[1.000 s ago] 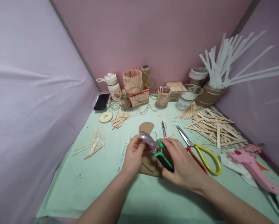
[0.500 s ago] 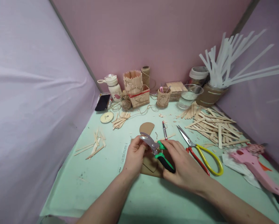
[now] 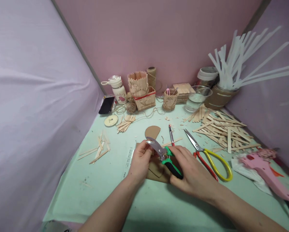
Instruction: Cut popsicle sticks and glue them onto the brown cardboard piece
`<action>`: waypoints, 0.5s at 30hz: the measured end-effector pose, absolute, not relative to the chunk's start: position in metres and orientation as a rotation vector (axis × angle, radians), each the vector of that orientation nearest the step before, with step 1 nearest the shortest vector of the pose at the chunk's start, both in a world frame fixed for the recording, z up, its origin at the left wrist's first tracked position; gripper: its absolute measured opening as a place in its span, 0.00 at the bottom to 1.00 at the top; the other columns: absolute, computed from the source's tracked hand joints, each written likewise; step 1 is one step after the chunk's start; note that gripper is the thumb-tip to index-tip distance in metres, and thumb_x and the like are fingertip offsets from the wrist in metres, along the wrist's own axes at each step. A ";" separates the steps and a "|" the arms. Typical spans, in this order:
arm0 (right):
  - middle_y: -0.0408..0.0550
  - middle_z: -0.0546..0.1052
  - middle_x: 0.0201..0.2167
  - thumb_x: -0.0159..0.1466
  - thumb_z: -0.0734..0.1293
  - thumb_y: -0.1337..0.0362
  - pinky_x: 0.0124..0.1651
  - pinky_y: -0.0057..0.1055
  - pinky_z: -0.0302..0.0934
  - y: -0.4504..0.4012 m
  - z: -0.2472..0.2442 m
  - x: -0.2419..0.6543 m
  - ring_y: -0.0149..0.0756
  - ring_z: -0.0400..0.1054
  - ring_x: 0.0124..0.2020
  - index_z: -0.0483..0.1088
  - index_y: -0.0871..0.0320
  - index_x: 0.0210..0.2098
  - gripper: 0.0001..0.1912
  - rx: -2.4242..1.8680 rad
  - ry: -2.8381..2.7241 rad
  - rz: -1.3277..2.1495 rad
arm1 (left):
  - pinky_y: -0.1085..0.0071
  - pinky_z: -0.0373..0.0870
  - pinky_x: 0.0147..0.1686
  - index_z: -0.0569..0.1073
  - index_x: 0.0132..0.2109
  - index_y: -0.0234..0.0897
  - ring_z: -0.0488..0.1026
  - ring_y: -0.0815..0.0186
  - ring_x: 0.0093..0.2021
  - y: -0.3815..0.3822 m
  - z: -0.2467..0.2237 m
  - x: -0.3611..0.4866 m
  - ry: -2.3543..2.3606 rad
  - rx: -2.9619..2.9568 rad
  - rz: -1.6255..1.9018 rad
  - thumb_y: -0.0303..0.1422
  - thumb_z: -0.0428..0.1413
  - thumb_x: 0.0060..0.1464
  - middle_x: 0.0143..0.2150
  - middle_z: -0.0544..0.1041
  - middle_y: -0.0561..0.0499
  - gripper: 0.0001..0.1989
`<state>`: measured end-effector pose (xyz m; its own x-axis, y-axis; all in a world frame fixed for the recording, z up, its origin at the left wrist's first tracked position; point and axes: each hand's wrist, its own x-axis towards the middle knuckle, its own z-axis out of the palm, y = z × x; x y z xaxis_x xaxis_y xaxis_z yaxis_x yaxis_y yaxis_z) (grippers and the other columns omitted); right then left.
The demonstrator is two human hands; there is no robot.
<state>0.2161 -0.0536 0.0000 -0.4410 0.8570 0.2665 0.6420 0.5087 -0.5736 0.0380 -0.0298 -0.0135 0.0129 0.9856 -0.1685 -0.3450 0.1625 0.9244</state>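
Observation:
Pruning shears (image 3: 172,169) with green and black handles are gripped in my right hand (image 3: 192,172), their curved blades pointing left and away from me. At the blades, the fingers of my left hand (image 3: 140,158) are pinched together; what they hold is hidden behind the fingers and the metal. Below both hands lies a brown cardboard sheet (image 3: 158,178) with a dark line on it. Just beyond the blades rests a rounded cardboard piece (image 3: 152,131). A clear ruler (image 3: 128,162) is partly covered at my left hand.
Red-and-yellow scissors (image 3: 201,149), a marker (image 3: 171,135) and a pink glue gun (image 3: 262,170) lie to the right. Wooden craft sticks (image 3: 221,129) are heaped behind the scissors. Along the back stand a bottle (image 3: 119,91), stick-covered containers (image 3: 144,100) and a clear cup of water (image 3: 195,102).
The whole view has shifted very slightly. Both hands and the shears keep nearly the same position and grip.

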 end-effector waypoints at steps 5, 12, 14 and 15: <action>0.54 0.73 0.48 0.56 0.62 0.70 0.50 0.41 0.67 -0.050 0.003 0.221 0.46 0.69 0.49 0.61 0.56 0.55 0.26 -1.211 -2.131 0.693 | 0.72 0.71 0.34 0.74 0.36 0.36 0.73 0.68 0.29 -0.030 -0.005 0.038 1.024 0.768 1.225 0.42 0.65 0.48 0.30 0.77 0.52 0.15; 0.53 0.69 0.51 0.55 0.64 0.69 0.54 0.43 0.63 -0.040 0.010 0.234 0.47 0.66 0.52 0.60 0.54 0.56 0.28 -1.241 -2.113 0.859 | 0.76 0.65 0.31 0.75 0.38 0.34 0.68 0.73 0.27 -0.029 -0.003 0.035 1.055 0.804 1.200 0.41 0.62 0.53 0.31 0.77 0.51 0.13; 0.53 0.69 0.51 0.57 0.65 0.68 0.53 0.43 0.64 -0.039 0.010 0.237 0.47 0.66 0.51 0.60 0.53 0.56 0.27 -1.243 -2.154 0.879 | 0.77 0.63 0.30 0.76 0.37 0.34 0.65 0.74 0.26 -0.028 -0.004 0.034 1.078 0.833 1.187 0.39 0.62 0.53 0.30 0.76 0.52 0.11; 0.53 0.69 0.51 0.58 0.65 0.67 0.53 0.43 0.64 -0.040 0.011 0.238 0.47 0.66 0.51 0.60 0.53 0.56 0.26 -1.236 -2.175 0.879 | 0.78 0.61 0.29 0.76 0.37 0.35 0.64 0.75 0.25 -0.027 -0.005 0.033 1.093 0.862 1.171 0.39 0.61 0.54 0.30 0.76 0.53 0.11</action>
